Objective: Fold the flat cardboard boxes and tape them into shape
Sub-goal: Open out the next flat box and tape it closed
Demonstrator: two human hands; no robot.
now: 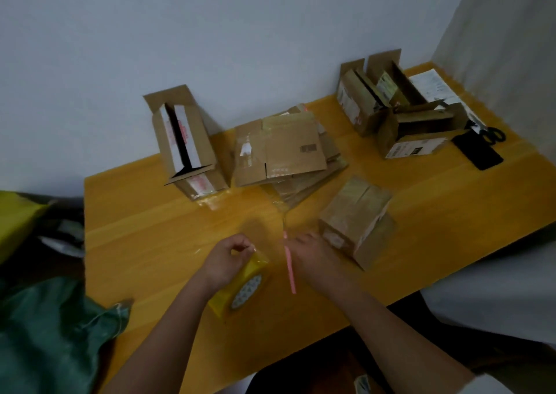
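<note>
Near the worktop's point(144, 228) front edge, the left hand point(224, 261) grips the tape roll point(243, 285). Just right of it, the right hand point(313, 253), fingers curled at a pink cutter point(289, 261), is nearer the folded box point(356, 222).

A makeshift parcel-packing corner in a plain room, likely a home

A yellow wood-grain tabletop point(135, 243) is pushed into the corner of bare, pale walls point(210, 32), and it carries reused cardboard boxes point(189, 141) with old shipping labels, a heap of flattened cartons point(285, 153), a roll of yellow packing tape point(240, 285), black scissors point(493, 135) and a printed slip of paper point(433, 86). A green woven sack point(45, 333) lies slumped beside the tabletop on the left. No shelving, machinery or shop fittings show.
</note>
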